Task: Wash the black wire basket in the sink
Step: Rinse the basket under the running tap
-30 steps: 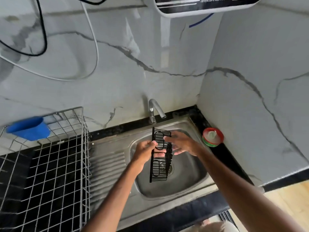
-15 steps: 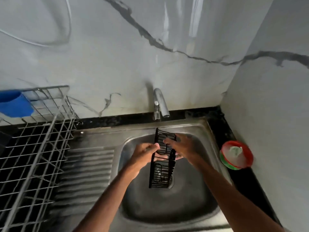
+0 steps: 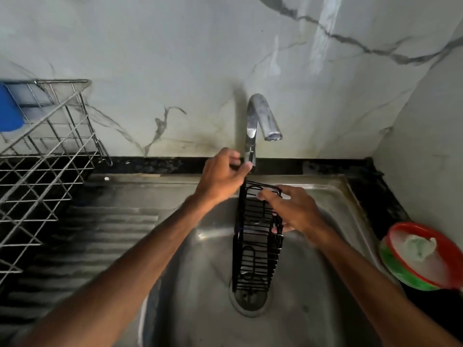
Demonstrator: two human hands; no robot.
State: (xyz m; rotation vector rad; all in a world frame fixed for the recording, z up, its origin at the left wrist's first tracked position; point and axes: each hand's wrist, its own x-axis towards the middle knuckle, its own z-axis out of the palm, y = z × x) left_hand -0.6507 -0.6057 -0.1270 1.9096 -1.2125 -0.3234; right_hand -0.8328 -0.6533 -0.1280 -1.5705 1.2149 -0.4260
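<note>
A narrow black wire basket (image 3: 255,249) stands on end over the steel sink bowl (image 3: 195,309), its lower end near the drain. My right hand (image 3: 293,211) holds its upper part, fingers curled round the wires. My left hand (image 3: 221,177) is off the basket and up at the base of the chrome tap (image 3: 260,118), with its fingers at the tap's lever. No water is visible from the spout.
A steel wire dish rack (image 3: 47,161) with a blue tub (image 3: 8,108) stands on the left, beside the ribbed drainboard (image 3: 100,234). A red and green dish of soap with a scrubber (image 3: 421,256) sits on the black counter at right. Marble walls close the corner.
My left hand has let go of the basket and risen to the tap lever. My right hand still holds the basket. The camera has moved closer and tilted down.
</note>
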